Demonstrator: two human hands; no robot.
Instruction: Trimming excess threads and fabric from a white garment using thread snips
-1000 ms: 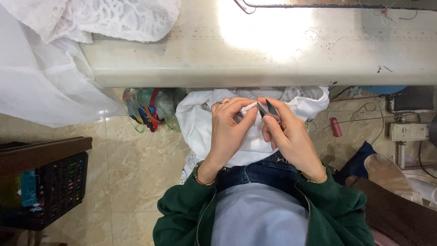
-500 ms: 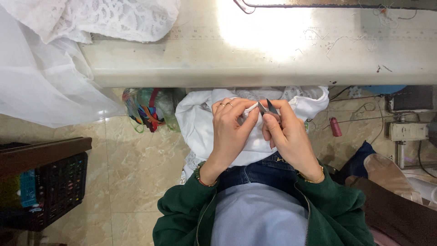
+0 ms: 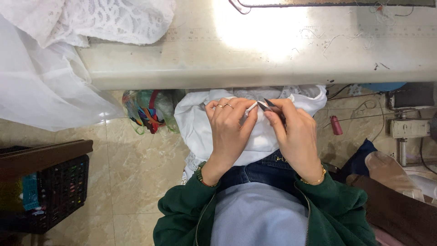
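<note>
— What takes up most of the view?

— A long pale worktable (image 3: 255, 50) runs across the top, with white lace fabric (image 3: 91, 18) heaped on its left end and sheer white cloth (image 3: 41, 91) hanging down to the beige tiled floor (image 3: 132, 173).

— And below the table edge?

— A bundle of white cotton cloth (image 3: 200, 123) lies in the person's lap, against the blue jeans. A black plastic crate (image 3: 54, 191) stands well off to the left, and a clear bag of coloured scraps (image 3: 145, 111) sits just beside the cloth.

— The hands?

— The left hand (image 3: 227, 132) pinches a fold of that cloth between closed fingers. The right hand (image 3: 296, 136) is clamped on small dark thread snips (image 3: 266, 105), their tips touching the fold, close under the table edge.
</note>
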